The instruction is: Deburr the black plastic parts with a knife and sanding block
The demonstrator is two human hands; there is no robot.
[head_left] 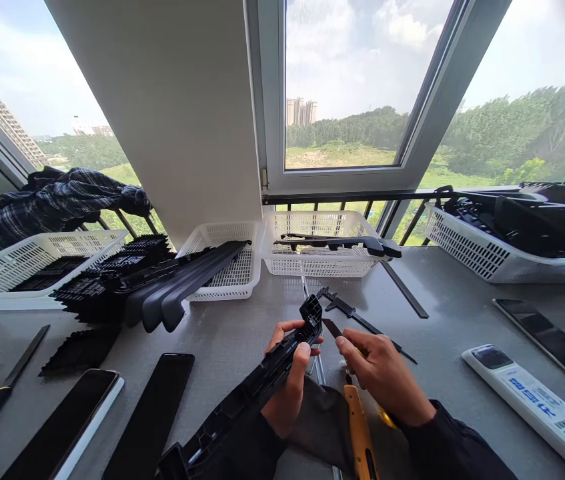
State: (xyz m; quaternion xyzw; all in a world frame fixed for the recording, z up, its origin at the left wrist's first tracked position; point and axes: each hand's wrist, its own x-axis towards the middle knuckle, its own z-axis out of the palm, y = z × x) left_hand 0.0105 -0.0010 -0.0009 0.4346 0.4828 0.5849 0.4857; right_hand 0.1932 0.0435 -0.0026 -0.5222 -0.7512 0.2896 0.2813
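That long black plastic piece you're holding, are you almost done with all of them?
Hard to say. In hand: the left hand grips one long black plastic part while the right hand holds a blade to its end. Several similar parts lie across the white basket, and another lies in the next basket; whether those are finished cannot be told. The bin at right is full.

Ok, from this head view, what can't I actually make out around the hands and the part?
- Black plastic part: its near end is cut off by the bottom edge; the left hand covers its middle.
- Blade tool: its handle is hidden inside the right hand.
- Yellow-handled tool: cut off by the bottom edge.
- Remote control: label too small to read.
- Right basket: contents are dark, indistinct.
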